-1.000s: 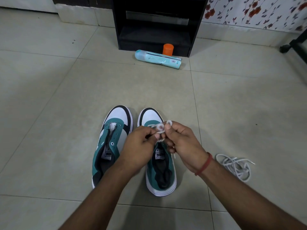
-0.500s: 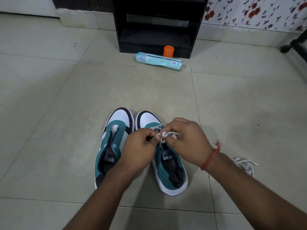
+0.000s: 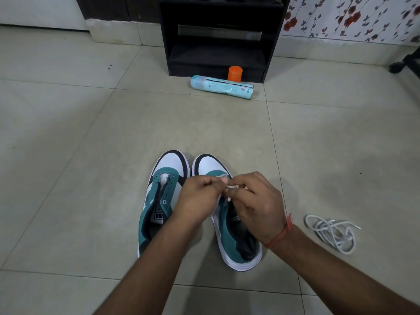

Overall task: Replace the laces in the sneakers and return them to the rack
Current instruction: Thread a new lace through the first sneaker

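Two teal, white and black sneakers stand side by side on the tiled floor, toes pointing away from me. The left sneaker (image 3: 162, 198) has bare eyelets and no lace. Over the right sneaker (image 3: 236, 242) my left hand (image 3: 200, 198) and my right hand (image 3: 254, 205) meet, both pinching a white lace (image 3: 231, 187) near the front eyelets. My hands hide most of that lace and the shoe's tongue. A second white lace (image 3: 331, 233) lies in a loose heap on the floor to the right. The black rack (image 3: 218, 35) stands at the far wall.
A light blue spray can (image 3: 221, 87) lies on its side in front of the rack, with an orange cap (image 3: 234, 73) standing behind it. A black chair base with a wheel (image 3: 400, 64) shows at the far right edge. Floral wallpaper covers the right wall.
My hands have dropped lower onto the right sneaker with the lace. The right sneaker's heel has swung out to the right. The view has tilted up a little.
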